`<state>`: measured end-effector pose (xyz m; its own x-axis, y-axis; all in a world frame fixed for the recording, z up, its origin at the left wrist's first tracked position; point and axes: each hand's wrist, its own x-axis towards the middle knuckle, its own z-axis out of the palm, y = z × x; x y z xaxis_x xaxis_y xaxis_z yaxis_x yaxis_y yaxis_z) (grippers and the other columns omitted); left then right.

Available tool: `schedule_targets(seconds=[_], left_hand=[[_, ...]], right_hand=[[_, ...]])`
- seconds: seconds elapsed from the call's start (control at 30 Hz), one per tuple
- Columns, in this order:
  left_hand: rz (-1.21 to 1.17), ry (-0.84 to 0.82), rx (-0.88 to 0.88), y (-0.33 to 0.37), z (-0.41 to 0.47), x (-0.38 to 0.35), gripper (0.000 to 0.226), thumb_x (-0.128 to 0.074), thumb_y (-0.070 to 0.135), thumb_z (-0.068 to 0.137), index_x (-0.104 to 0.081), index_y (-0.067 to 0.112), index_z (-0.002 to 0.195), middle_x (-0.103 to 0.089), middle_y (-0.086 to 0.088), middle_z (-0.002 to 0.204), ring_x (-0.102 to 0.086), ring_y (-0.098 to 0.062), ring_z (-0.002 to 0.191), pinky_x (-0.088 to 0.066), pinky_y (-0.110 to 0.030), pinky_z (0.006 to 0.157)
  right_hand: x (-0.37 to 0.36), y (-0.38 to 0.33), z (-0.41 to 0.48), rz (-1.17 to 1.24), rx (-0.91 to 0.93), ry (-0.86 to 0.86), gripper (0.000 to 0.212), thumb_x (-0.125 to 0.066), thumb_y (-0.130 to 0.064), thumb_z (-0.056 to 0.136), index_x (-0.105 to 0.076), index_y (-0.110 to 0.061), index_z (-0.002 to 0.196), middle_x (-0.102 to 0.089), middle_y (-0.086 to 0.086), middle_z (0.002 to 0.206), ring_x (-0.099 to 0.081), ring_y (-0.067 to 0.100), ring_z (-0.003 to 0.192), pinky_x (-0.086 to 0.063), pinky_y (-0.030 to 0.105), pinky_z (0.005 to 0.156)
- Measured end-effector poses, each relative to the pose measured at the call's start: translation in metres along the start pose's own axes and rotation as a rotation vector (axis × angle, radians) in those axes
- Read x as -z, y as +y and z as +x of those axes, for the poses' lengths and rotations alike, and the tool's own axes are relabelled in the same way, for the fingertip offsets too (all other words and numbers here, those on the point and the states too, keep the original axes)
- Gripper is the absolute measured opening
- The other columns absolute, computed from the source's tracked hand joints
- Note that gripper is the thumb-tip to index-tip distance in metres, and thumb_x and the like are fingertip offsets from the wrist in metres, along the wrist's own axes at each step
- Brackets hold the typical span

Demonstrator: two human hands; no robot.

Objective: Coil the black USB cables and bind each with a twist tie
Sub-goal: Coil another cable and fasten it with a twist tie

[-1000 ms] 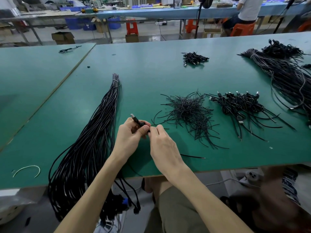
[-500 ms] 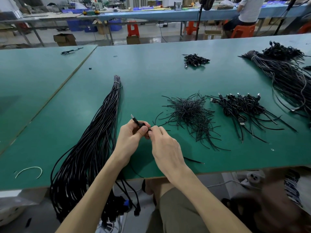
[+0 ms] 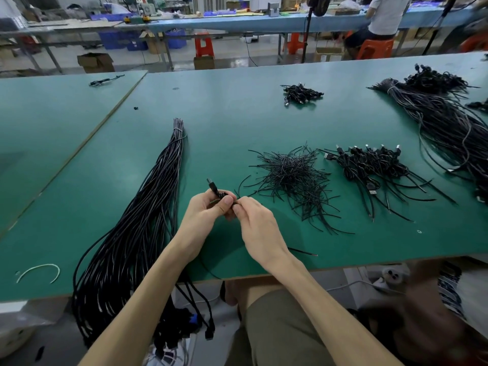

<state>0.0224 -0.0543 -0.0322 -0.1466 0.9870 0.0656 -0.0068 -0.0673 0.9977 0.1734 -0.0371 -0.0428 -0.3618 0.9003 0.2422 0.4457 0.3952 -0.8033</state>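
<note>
Green covers the big work table, and both hands meet just above it, near the front edge. The left hand grips a small coiled USB cable, with the thumb pressed on top and the fingers curled under it. 1 USB plug sticks up and to the left out of that fist. The right hand touches the left one, and its fingertips pinch a thin black twist tie right at the coil.

Just past the hands, a bit to the right, lies a messy pile of twist ties. 1 more loose tie lies by the right wrist. Right of the pile sits a heap of tied cables with silver plugs poking out on top. A long bundle of straight cables lies to the left of the hands and hangs off the front of the table. Another big cable bundle lies far to the right, and a small cable heap sits well back in the middle. A white loop lies near the front left corner.

Far behind, a person in a white shirt sits on an orange stool at a blue bench.
</note>
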Motion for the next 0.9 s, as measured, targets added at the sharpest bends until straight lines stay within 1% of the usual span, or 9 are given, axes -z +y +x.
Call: schedule_targets(seconds=[0.13,0.23,0.3,0.4,0.5,0.57,0.63,0.73,0.9], left_hand=[[-0.071,0.033,0.095,0.010,-0.002,-0.002,0.032,-0.075,0.022,0.088,-0.069,0.007,0.116,-0.071,-0.004,0.102,-0.065,-0.019,0.093,-0.052,-0.036,0.088],[0.239,0.231,-0.046,0.029,0.009,-0.007,0.042,-0.077,0.025,0.092,-0.060,0.020,0.130,-0.060,0.001,0.127,-0.059,-0.010,0.117,-0.045,-0.029,0.103],[0.563,0.320,-0.277,0.046,0.019,-0.016,0.038,-0.074,0.033,0.088,-0.060,0.031,0.124,-0.052,0.008,0.125,-0.054,-0.006,0.115,-0.034,-0.031,0.103],[0.851,0.131,-0.482,0.064,0.042,-0.049,0.022,-0.073,0.028,0.090,-0.068,0.038,0.108,-0.055,0.015,0.110,-0.056,-0.003,0.101,-0.023,-0.025,0.100],[1.106,-0.133,-0.375,0.059,0.070,-0.084,0.019,-0.071,0.029,0.096,-0.069,0.026,0.115,-0.064,0.008,0.110,-0.060,-0.015,0.105,-0.033,-0.038,0.107],[1.283,-0.215,-0.287,0.049,0.087,-0.099,0.029,-0.071,0.032,0.096,-0.065,0.020,0.122,-0.064,-0.002,0.120,-0.060,-0.022,0.114,-0.037,-0.040,0.106],[1.317,-0.231,-0.242,0.042,0.098,-0.108,0.034,-0.072,0.033,0.096,-0.063,0.016,0.124,-0.061,-0.006,0.122,-0.060,-0.027,0.113,-0.042,-0.040,0.102],[1.283,-0.198,-0.240,0.039,0.108,-0.110,0.024,-0.073,0.027,0.095,-0.067,0.014,0.116,-0.064,-0.004,0.118,-0.061,-0.026,0.109,-0.046,-0.040,0.098],[1.170,-0.114,-0.334,0.039,0.107,-0.107,0.009,-0.066,0.014,0.095,-0.073,0.018,0.097,-0.062,0.003,0.099,-0.064,-0.023,0.098,-0.046,-0.038,0.095]], right_hand=[[-0.002,0.001,0.000,-0.002,0.003,0.008,0.025,-0.042,-0.022,0.111,-0.060,-0.014,0.095,-0.062,-0.001,0.095,-0.057,0.020,0.083,-0.050,0.045,0.077],[-0.001,0.002,0.002,0.066,-0.049,0.020,0.026,-0.043,-0.022,0.111,-0.056,-0.018,0.089,-0.057,-0.008,0.083,-0.049,0.008,0.068,-0.041,0.033,0.064],[-0.002,0.002,0.003,0.108,-0.083,0.019,0.028,-0.043,-0.026,0.111,-0.054,-0.021,0.086,-0.048,-0.012,0.070,-0.041,0.003,0.055,-0.030,0.026,0.056],[-0.004,0.002,0.007,0.087,-0.120,0.013,0.030,-0.040,-0.024,0.111,-0.048,-0.022,0.082,-0.046,-0.011,0.069,-0.040,0.007,0.057,-0.031,0.031,0.056],[-0.006,0.001,0.009,-0.072,-0.194,-0.065,0.028,-0.039,-0.016,0.107,-0.049,-0.023,0.082,-0.056,-0.004,0.077,-0.052,0.024,0.072,-0.035,0.033,0.058],[-0.006,0.002,0.010,-0.136,-0.191,-0.103,0.019,-0.044,-0.006,0.103,-0.060,-0.008,0.094,-0.063,0.010,0.088,-0.058,0.033,0.083,-0.036,0.033,0.067],[-0.005,0.000,0.012,-0.185,-0.220,-0.153,0.019,-0.041,-0.004,0.104,-0.061,-0.005,0.106,-0.062,0.011,0.098,-0.055,0.030,0.088,-0.035,0.036,0.071],[0.000,-0.001,0.011,-0.080,-0.233,-0.119,0.019,-0.041,-0.004,0.102,-0.057,-0.011,0.094,-0.066,0.012,0.093,-0.058,0.034,0.080,-0.045,0.046,0.068],[0.003,-0.001,0.007,-0.051,-0.200,-0.084,0.020,-0.043,-0.006,0.102,-0.050,-0.014,0.085,-0.067,0.018,0.094,-0.057,0.035,0.079,-0.035,0.035,0.064]])
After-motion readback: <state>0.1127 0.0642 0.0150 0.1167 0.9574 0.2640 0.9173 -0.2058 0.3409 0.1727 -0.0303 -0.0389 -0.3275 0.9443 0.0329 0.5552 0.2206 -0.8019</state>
